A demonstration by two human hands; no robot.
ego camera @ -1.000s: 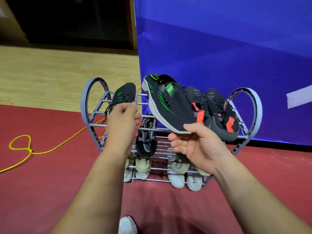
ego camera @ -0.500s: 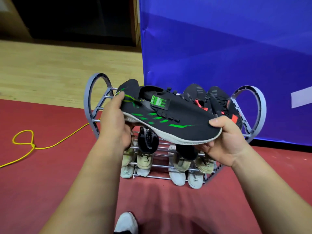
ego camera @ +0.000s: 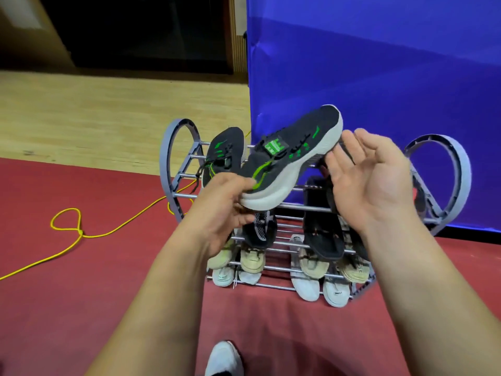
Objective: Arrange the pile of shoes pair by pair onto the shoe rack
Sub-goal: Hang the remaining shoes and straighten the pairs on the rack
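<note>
Left grip [ego camera: 225, 210] clamps the heel of the black-and-green shoe [ego camera: 292, 156], holding it tilted toe-up over the shoe rack [ego camera: 174, 142], just beside its mate [ego camera: 225, 153] on the top tier. Right grip [ego camera: 371, 180] lies spread, palm up, fingertips at the sole

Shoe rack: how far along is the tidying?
Done: pale shoes and dark ones sit on the lower tiers of the shoe rack, and one black-and-green shoe lies on top. In hand: the left hand grips its mate by the heel, the right hand open near the toe. Left: setting it beside its partner; no pile is in view.
</note>
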